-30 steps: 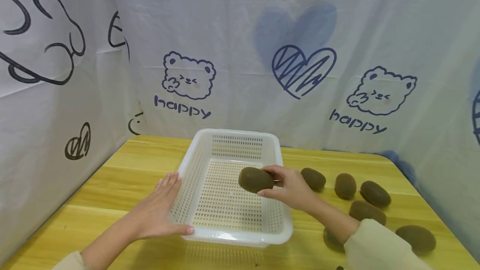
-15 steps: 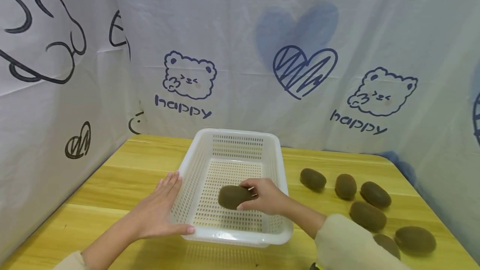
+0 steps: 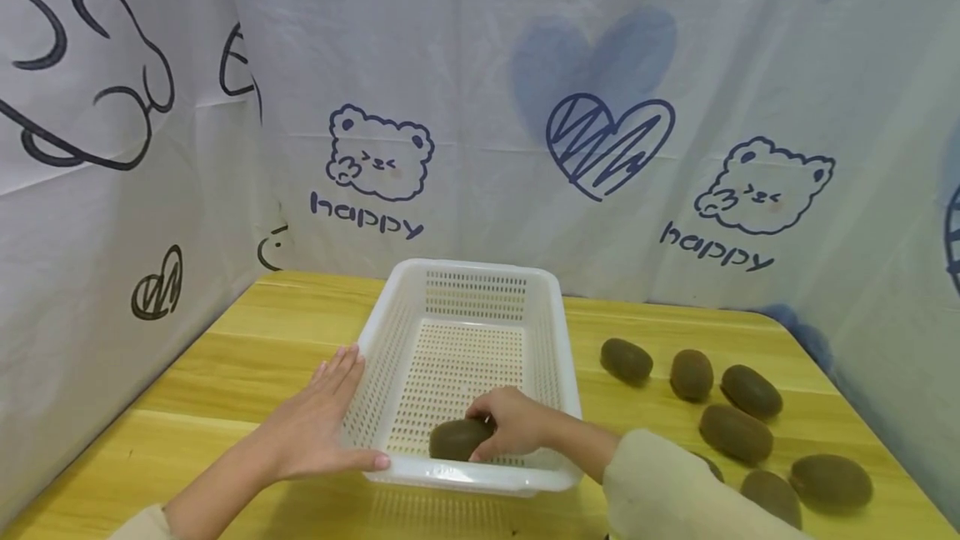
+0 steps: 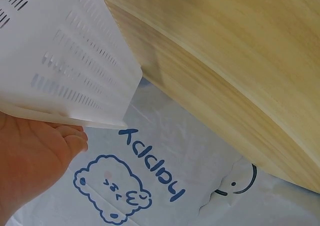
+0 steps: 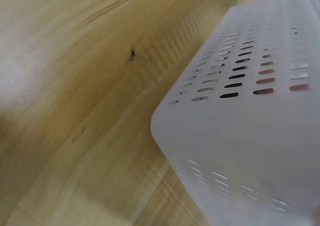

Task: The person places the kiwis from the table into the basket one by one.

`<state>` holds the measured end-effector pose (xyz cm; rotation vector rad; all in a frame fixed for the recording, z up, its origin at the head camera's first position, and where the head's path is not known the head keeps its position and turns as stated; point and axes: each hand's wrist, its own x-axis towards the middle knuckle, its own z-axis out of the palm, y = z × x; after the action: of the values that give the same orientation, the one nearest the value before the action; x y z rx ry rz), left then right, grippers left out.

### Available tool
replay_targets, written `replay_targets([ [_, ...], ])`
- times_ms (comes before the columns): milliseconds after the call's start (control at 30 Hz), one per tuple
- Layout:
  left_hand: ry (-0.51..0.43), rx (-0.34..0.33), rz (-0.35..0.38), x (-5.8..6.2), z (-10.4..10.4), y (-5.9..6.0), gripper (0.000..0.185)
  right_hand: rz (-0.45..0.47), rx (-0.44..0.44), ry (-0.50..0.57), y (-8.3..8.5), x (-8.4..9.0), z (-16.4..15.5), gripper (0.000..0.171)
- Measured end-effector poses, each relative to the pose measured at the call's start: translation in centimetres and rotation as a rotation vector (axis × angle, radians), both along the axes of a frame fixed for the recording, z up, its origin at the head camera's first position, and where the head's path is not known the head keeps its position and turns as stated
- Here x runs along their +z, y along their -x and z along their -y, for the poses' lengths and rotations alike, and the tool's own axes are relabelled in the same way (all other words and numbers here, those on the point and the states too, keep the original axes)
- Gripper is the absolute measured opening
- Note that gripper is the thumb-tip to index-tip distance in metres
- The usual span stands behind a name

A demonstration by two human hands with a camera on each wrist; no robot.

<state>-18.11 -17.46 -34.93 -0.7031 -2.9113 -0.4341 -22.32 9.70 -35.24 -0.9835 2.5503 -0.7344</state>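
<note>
A white perforated plastic basket (image 3: 487,477) stands on the wooden table. Down inside it, close to the front wall, lies a brown oval kiwi (image 3: 455,440). My right hand (image 3: 517,423) reaches over the basket's right rim and grips this kiwi between thumb and fingers. In the right wrist view the basket's wall (image 5: 240,131) hides most of that hand. Outstretched, my left hand (image 3: 311,423) rests on the front left corner, its fingers along the left side and its thumb on the front rim. The left wrist view shows part of this hand (image 4: 40,151) against the rim.
Several more kiwis lie on the table to the right, among them one kiwi (image 3: 626,360) nearest the basket and another kiwi (image 3: 831,482) at the far right. My right sleeve partly covers one. A printed white curtain (image 3: 480,107) hangs behind the table (image 3: 225,357).
My right hand has carried the kiwi from above the basket's right side down and towards its front wall. The left hand has stayed at the corner.
</note>
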Motion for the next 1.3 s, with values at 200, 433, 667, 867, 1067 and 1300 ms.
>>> replay_targets([
  [200,-0.001,0.0,0.001,-0.1,0.0,0.0,0.122,-0.008,0.041,-0.047,0.0,-0.4,0.3,0.029],
  [433,-0.003,0.002,0.008,0.0,0.0,0.0,0.122,0.006,0.045,-0.042,0.0,-0.1,0.2,0.034],
  [667,-0.009,0.003,0.011,-0.1,0.0,0.1,0.122,0.002,-0.013,0.058,0.4,1.0,-1.0,0.042],
  [867,-0.018,0.005,0.014,-0.2,0.0,0.0,0.122,-0.096,-0.042,0.136,0.0,2.0,-2.4,0.037],
  [1067,-0.022,0.007,0.018,-0.1,0.0,0.0,0.122,-0.237,-0.086,0.215,-1.1,2.3,-4.3,0.035],
  [1300,-0.025,0.006,0.018,-0.2,0.0,0.0,0.122,-0.391,-0.232,0.335,-2.4,1.9,-6.5,0.031],
])
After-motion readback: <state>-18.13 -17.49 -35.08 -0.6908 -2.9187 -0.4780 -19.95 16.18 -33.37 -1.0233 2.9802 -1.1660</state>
